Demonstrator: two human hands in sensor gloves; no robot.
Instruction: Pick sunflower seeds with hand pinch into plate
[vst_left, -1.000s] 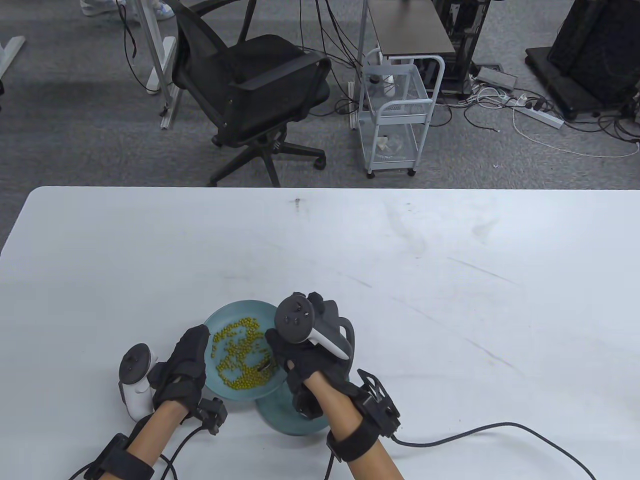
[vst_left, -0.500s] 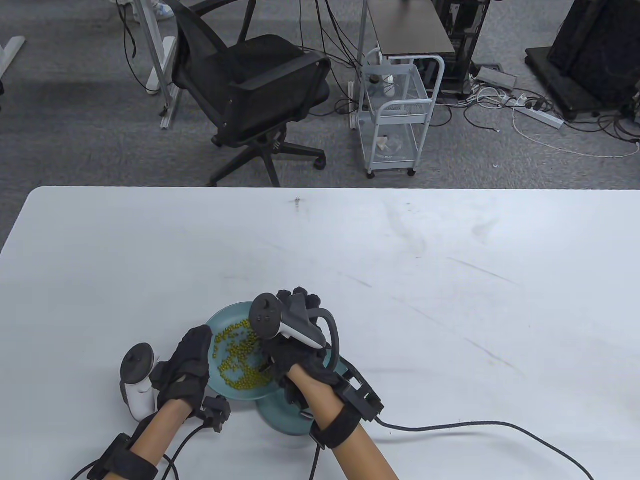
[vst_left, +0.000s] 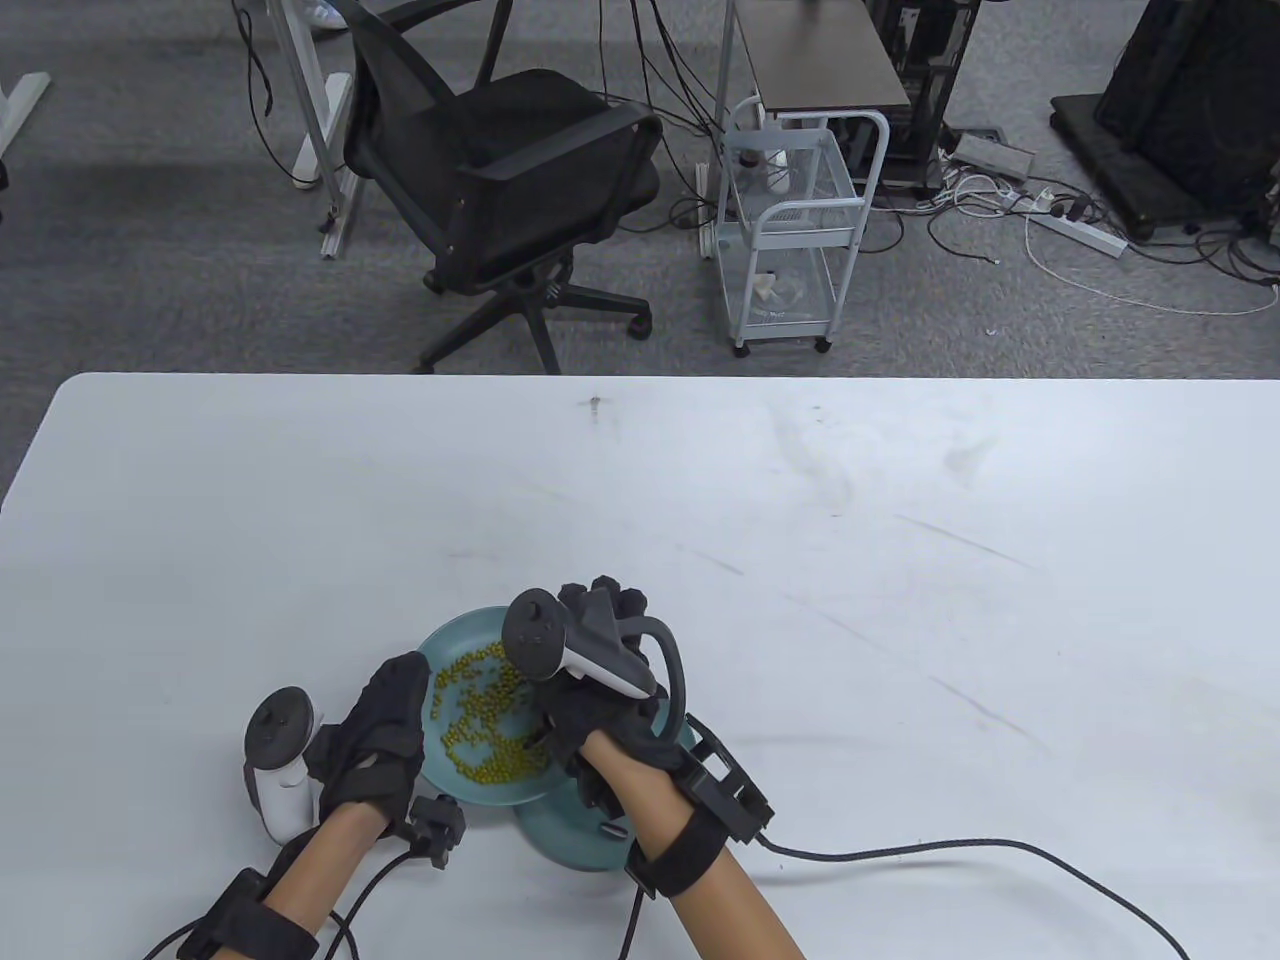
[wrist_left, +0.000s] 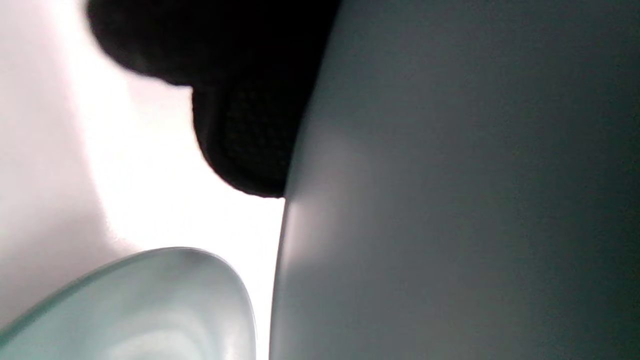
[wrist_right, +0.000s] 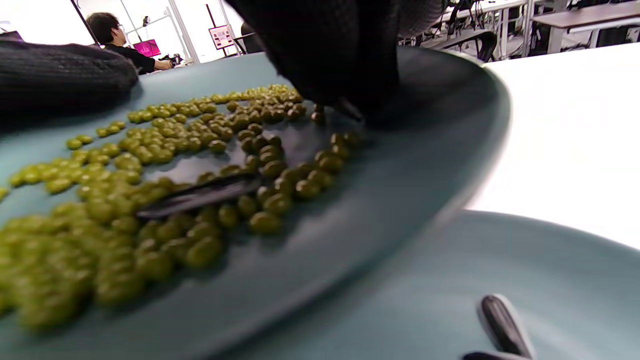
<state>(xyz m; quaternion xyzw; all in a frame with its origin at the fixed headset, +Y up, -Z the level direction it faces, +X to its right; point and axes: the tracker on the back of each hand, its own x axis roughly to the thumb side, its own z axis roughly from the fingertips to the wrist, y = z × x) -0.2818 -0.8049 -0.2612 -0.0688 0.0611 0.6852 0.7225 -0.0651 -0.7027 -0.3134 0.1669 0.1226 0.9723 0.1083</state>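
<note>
A teal plate (vst_left: 466, 626) holds many green beans (vst_left: 478, 722) and a dark sunflower seed (wrist_right: 200, 196) among them. It sits tilted, partly over a second teal plate (vst_left: 570, 842) that holds a few dark seeds (wrist_right: 504, 324). My left hand (vst_left: 398, 690) grips the upper plate's left rim; the left wrist view shows its underside (wrist_left: 450, 200) against a gloved finger (wrist_left: 240, 130). My right hand (vst_left: 548, 706) reaches into the bean plate. Its fingertips (wrist_right: 345, 65) are bunched together, touching the plate and pinching a dark seed (wrist_right: 351, 108).
The white table (vst_left: 800, 560) stretches far and right of the plates. A cable (vst_left: 950, 850) runs from my right wrist along the front. An office chair (vst_left: 500, 180) and a white cart (vst_left: 790, 230) stand beyond the table's far edge.
My right hand swung left from above the plates' right side onto the bean plate, then dropped its fingertips into the beans. My left hand kept its hold on the rim.
</note>
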